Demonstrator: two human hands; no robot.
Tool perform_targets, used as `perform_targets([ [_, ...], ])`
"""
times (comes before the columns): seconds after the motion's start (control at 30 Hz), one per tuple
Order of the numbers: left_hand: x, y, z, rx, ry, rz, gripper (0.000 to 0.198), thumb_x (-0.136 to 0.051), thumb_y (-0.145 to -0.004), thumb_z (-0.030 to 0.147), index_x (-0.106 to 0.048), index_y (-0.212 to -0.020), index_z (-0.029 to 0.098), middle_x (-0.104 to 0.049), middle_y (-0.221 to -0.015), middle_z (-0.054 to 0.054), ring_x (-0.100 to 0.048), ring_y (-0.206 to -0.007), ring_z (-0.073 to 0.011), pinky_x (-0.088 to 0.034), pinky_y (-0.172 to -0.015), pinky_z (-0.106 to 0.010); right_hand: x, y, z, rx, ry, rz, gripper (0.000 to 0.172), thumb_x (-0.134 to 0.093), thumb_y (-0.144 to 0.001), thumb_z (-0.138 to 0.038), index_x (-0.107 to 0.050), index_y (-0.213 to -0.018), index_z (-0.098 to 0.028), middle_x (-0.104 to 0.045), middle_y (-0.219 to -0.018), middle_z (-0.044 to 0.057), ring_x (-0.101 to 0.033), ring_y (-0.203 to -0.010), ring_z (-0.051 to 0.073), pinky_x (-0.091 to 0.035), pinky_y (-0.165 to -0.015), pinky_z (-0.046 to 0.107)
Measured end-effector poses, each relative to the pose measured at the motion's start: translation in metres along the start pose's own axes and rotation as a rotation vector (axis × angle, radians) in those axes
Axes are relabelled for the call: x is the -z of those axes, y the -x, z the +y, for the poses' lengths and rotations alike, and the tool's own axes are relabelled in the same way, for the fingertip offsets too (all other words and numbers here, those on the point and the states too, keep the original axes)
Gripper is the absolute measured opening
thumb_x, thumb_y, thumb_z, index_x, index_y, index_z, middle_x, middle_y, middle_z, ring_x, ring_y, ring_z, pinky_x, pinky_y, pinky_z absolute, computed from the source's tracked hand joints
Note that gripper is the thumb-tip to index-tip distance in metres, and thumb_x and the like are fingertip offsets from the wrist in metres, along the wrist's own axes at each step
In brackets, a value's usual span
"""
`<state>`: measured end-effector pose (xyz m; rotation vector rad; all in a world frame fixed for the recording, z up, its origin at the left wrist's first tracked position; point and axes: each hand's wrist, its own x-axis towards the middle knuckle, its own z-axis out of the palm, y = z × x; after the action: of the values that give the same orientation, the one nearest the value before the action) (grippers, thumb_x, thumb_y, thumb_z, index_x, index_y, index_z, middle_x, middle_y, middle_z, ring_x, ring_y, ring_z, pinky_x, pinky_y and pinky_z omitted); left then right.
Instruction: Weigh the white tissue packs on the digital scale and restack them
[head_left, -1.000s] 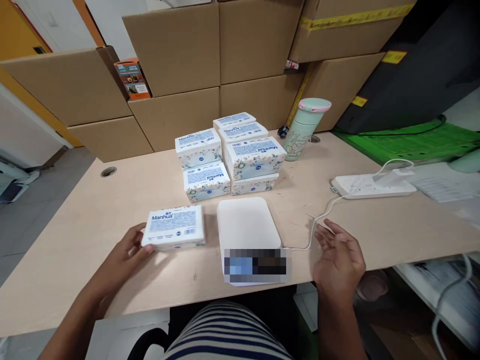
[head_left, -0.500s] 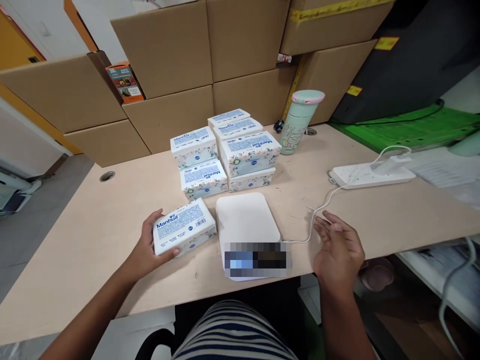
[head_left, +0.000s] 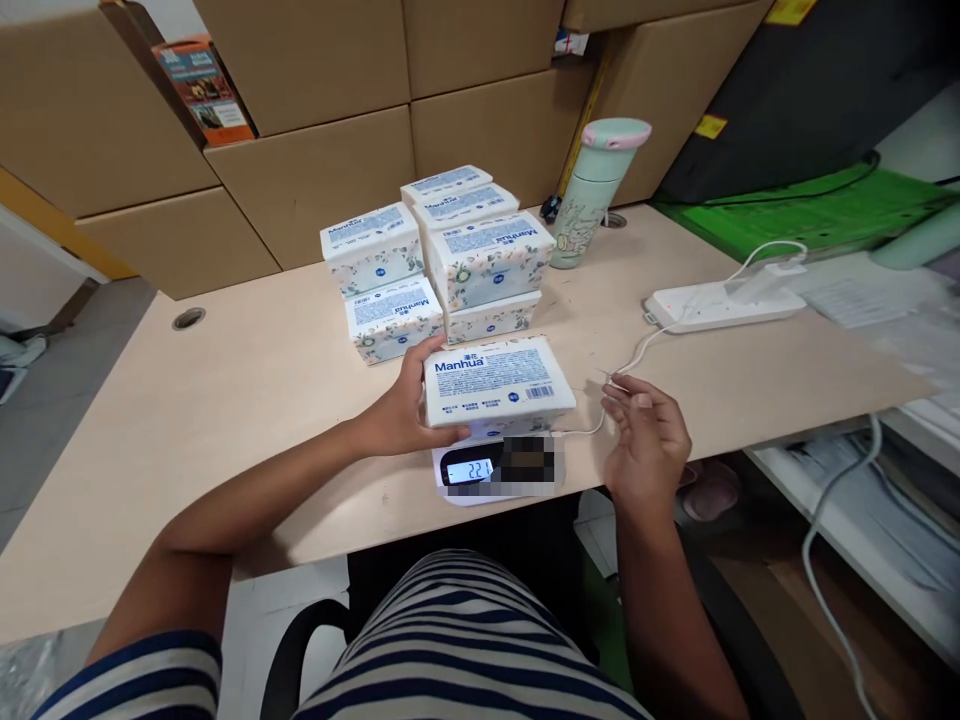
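White, blue-printed rectangular tissue pack [head_left: 499, 380] is clamped by the left hand [head_left: 401, 408] over a flat white scale [head_left: 469, 472]; the right hand [head_left: 646, 445] is held loosely unclosed, near right.

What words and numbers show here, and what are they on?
"Manhua": on the white pack in the left hand.
"Manhua": on the stacked packs behind it.
"221" after a short dash: on the lit display of the scale; decimal point unclear.
Too small or blurred: the packs' fine print, the orange box, the yellow labels.
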<state>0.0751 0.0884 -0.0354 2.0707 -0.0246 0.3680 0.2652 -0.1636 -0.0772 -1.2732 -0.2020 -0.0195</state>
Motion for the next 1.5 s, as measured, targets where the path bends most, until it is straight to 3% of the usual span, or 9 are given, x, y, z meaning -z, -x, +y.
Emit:
perform_targets([
  [0.17, -0.007, 0.010, -0.015, -0.042, 0.003, 0.028, 0.145, -0.098, -0.082, 0.046, 0.011, -0.177, 0.052, -0.026, -0.184, -0.015, -0.034, -0.169, -0.0480, -0.042, -0.132, -0.076, 0.005, 0.003, 0.004, 0.055, 0.101, -0.087, 0.054, -0.075, -0.095, -0.070, -0.077, -0.119, -0.023, -0.079, -0.131, 0.013, -0.076, -0.119, 0.028, -0.057, -0.115, 0.055],
  [0.3, -0.011, 0.029, -0.019, -0.002, -0.022, 0.084, 0.146, -0.095, -0.085, 0.051, 0.019, -0.175, 0.057, -0.028, -0.184, -0.013, -0.028, -0.172, -0.0481, -0.037, -0.130, -0.083, 0.008, 0.004, -0.006, 0.096, 0.293, -0.464, 0.078, -0.075, -0.096, -0.070, -0.058, -0.162, -0.031, -0.065, -0.163, 0.015, -0.061, -0.153, 0.034, -0.046, -0.129, 0.064],
  [0.4, -0.012, 0.035, -0.020, 0.024, -0.002, 0.117, 0.142, -0.092, -0.087, 0.054, 0.019, -0.175, 0.056, -0.032, -0.181, -0.014, -0.033, -0.170, -0.0471, -0.040, -0.129, -0.082, 0.007, 0.003, -0.025, 0.141, 0.452, -0.644, 0.077, -0.072, -0.101, -0.066, -0.053, -0.168, -0.034, -0.061, -0.170, 0.012, -0.051, -0.163, 0.034, -0.035, -0.136, 0.067],
  [0.53, -0.012, 0.035, -0.024, -0.020, -0.053, 0.163, 0.147, -0.098, -0.081, 0.054, 0.013, -0.177, 0.053, -0.039, -0.175, -0.016, -0.039, -0.165, -0.0479, -0.038, -0.131, -0.082, 0.008, 0.010, -0.052, 0.101, 0.567, -0.635, 0.060, -0.072, -0.101, -0.063, -0.072, -0.152, -0.031, -0.072, -0.157, 0.010, -0.064, -0.151, 0.035, -0.045, -0.132, 0.065],
  [0.7, -0.015, 0.035, -0.032, -0.096, -0.088, 0.184, 0.154, -0.103, -0.075, 0.053, 0.010, -0.179, 0.049, -0.040, -0.172, -0.018, -0.043, -0.161, -0.0489, -0.033, -0.132, -0.084, 0.010, 0.036, -0.064, -0.005, 0.496, -0.634, 0.056, -0.074, -0.103, -0.056, -0.072, -0.153, -0.031, -0.078, -0.148, 0.009, -0.073, -0.138, 0.033, -0.060, -0.117, 0.053],
  [1.0, -0.019, 0.037, -0.030, -0.056, -0.030, 0.193, 0.143, -0.098, -0.078, 0.060, 0.000, -0.181, 0.049, -0.033, -0.183, -0.014, -0.034, -0.168, -0.0501, -0.032, -0.134, -0.082, -0.009, 0.043, -0.037, 0.230, 0.667, -0.402, 0.041, -0.067, -0.100, -0.054, -0.082, -0.127, -0.026, -0.085, -0.127, 0.009, -0.077, -0.122, 0.033, -0.036, -0.132, 0.074],
  [1.2, -0.013, 0.037, -0.022, 0.012, -0.139, 0.147, 0.136, -0.093, -0.083, 0.063, 0.000, -0.182, 0.048, -0.027, -0.188, -0.011, -0.028, -0.170, -0.0507, -0.028, -0.137, -0.078, -0.003, 0.025, -0.036, 0.187, 0.630, -0.402, 0.045, -0.069, -0.100, -0.056, -0.080, -0.132, -0.026, -0.083, -0.129, 0.011, -0.077, -0.122, 0.032, -0.051, -0.122, 0.065],
  [1.3, -0.015, 0.038, -0.023, -0.014, -0.107, 0.182, 0.124, -0.079, -0.090, 0.076, 0.000, -0.182, 0.047, -0.016, -0.191, -0.009, -0.020, -0.174, -0.0500, -0.022, -0.141, -0.075, 0.011, 0.009, -0.036, 0.160, 0.586, -0.411, 0.046, -0.068, -0.102, -0.054, -0.077, -0.138, -0.025, -0.078, -0.142, 0.013, -0.074, -0.131, 0.033, -0.055, -0.120, 0.061],
  [1.5, -0.018, 0.038, -0.026, 0.076, -0.015, 0.327, 0.090, -0.027, -0.104, 0.089, -0.009, -0.181, 0.045, -0.011, -0.194, -0.004, -0.012, -0.178, -0.0427, -0.020, -0.145, -0.068, 0.047, -0.045, -0.015, 0.472, 0.835, -0.239, 0.052, -0.055, -0.105, -0.045, -0.069, -0.146, -0.017, -0.063, -0.157, 0.025, -0.053, -0.157, 0.042, -0.041, -0.129, 0.074],
])
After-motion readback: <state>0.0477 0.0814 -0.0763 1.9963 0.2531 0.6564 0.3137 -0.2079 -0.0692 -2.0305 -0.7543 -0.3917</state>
